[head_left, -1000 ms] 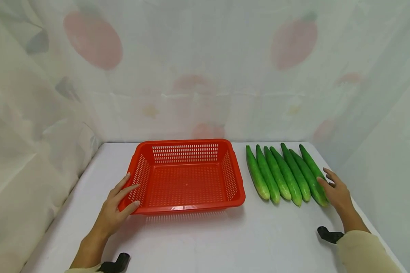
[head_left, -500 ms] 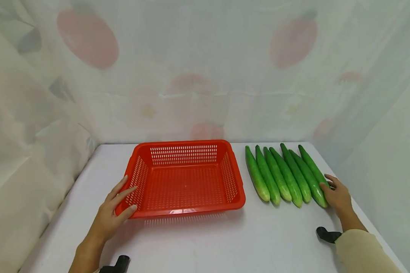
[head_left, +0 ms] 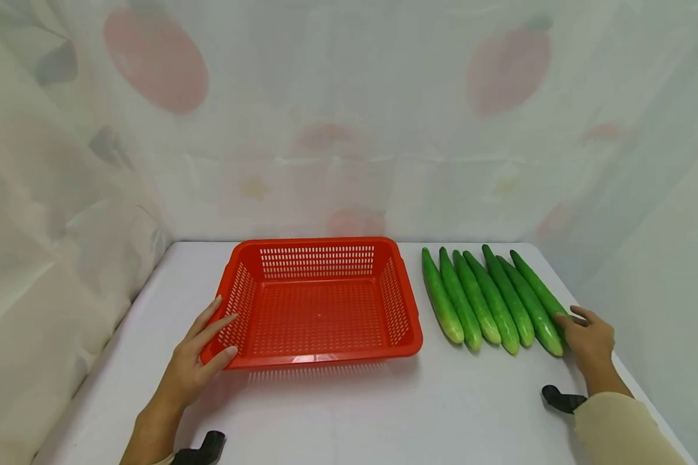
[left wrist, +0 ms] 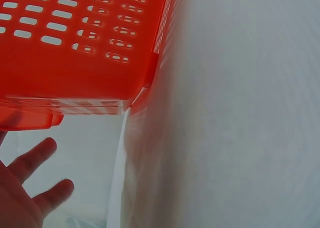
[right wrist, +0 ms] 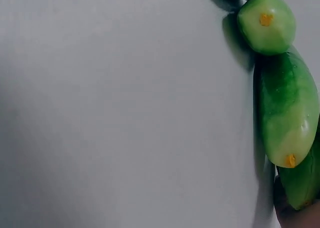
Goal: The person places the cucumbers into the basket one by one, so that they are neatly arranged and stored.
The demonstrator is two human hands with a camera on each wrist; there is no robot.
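Note:
A red plastic basket (head_left: 320, 360) with slotted walls stands on the white table, nothing inside it. My left hand (head_left: 187, 371) rests at its left rim with fingers spread, the thumb near the front corner. In the left wrist view, two fingers (left wrist: 37, 160) stretch out beside the basket's outer wall (left wrist: 65, 68). Several green cucumbers lie side by side to the right. My right hand (head_left: 590, 339) grips the near end of the outermost cucumber (head_left: 538, 284), thumb on its left side. In the right wrist view that cucumber (right wrist: 300, 183) sits partly behind its neighbour (right wrist: 290, 113).
The other cucumbers (head_left: 471, 294) form a slanted row between the basket and my right hand. White fabric (head_left: 349, 129) with faded fruit prints hangs behind and along both sides of the table (head_left: 372, 413). A black wrist mount (head_left: 561, 399) sticks out from the right sleeve.
My right hand has moved slightly toward me and right, its thumb and fingers closing on the outermost cucumber's near end. That end has shifted a little right. My left hand stays at the basket.

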